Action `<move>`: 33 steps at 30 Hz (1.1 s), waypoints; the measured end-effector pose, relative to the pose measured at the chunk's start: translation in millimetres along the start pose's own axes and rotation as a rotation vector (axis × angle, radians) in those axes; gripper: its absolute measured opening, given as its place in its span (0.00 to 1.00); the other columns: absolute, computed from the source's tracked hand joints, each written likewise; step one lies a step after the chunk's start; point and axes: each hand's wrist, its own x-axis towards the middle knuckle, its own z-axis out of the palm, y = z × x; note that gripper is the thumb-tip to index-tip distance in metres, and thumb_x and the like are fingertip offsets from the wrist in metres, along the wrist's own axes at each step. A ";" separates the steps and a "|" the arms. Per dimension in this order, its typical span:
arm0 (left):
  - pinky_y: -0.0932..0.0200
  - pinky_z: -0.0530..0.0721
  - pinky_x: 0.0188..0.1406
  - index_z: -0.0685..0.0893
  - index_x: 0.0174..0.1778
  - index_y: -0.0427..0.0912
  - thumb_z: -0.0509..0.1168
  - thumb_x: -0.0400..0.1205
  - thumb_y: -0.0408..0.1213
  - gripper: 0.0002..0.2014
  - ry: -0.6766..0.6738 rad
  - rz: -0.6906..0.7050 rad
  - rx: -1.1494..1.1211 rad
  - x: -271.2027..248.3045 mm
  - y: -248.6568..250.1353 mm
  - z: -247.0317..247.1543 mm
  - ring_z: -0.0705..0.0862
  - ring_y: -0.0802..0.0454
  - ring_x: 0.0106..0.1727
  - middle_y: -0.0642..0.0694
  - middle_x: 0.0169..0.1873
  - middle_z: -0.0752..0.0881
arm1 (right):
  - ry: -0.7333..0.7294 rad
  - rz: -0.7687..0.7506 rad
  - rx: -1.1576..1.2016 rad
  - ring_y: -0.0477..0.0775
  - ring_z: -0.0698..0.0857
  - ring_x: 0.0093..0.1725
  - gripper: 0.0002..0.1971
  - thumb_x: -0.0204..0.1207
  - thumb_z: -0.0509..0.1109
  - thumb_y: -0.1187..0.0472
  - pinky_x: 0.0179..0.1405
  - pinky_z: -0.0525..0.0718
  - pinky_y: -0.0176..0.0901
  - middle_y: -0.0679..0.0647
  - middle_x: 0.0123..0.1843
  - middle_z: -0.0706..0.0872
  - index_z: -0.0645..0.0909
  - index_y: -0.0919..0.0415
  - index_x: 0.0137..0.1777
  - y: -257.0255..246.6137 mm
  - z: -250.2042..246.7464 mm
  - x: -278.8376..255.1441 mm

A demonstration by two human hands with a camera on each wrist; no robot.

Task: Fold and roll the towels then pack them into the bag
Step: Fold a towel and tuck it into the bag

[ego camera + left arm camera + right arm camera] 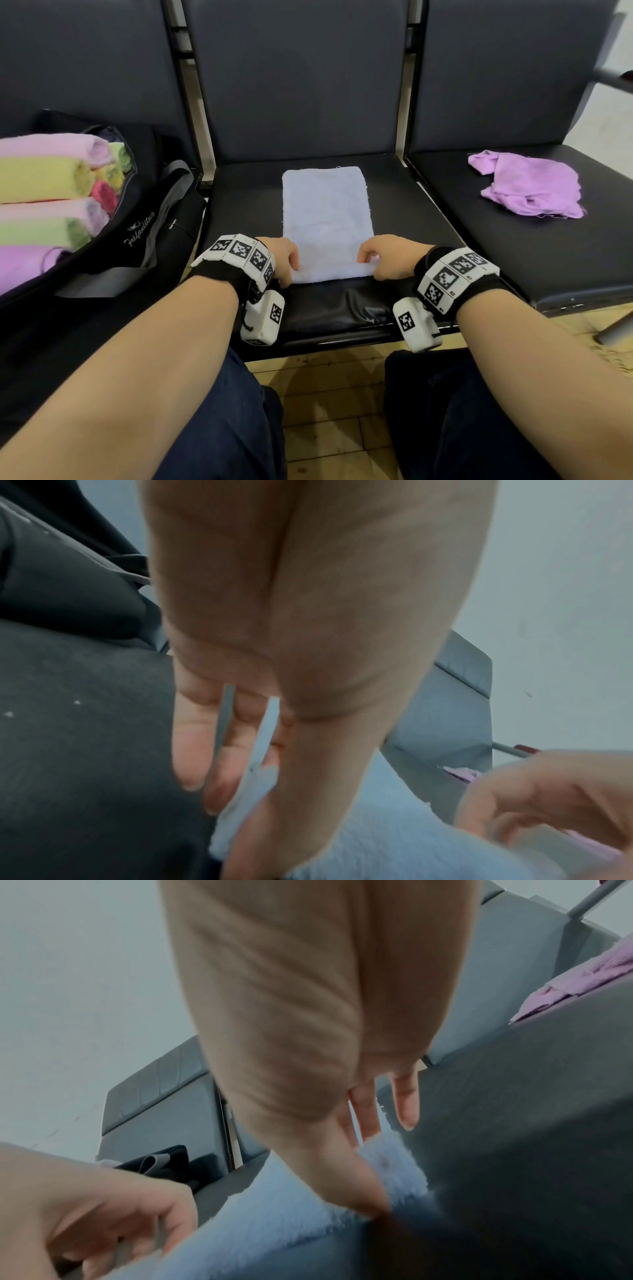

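Towels packed: several rolls fill the bag (144, 219) at 9 o'clock.
Blue towel (327, 219): folded flat at centre, unrolled; left hand (282, 260) and right hand (390, 258) pinch its near edge.
Purple towel (529, 186): crumpled at 2 o'clock, untouched.

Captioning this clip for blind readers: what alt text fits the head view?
Both hands, left hand and right hand, pinch the near edge of a folded light blue towel on a dark seat. A black bag of rolled towels sits left; a crumpled purple towel lies right.
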 end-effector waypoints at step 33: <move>0.68 0.74 0.37 0.88 0.42 0.47 0.63 0.77 0.26 0.12 0.085 0.156 -0.292 8.3 -8.1 -2.8 0.77 0.61 0.35 0.54 0.38 0.83 | 0.113 0.054 0.202 0.46 0.82 0.43 0.12 0.73 0.65 0.70 0.42 0.80 0.35 0.43 0.39 0.84 0.89 0.60 0.48 -2.1 -9.3 3.0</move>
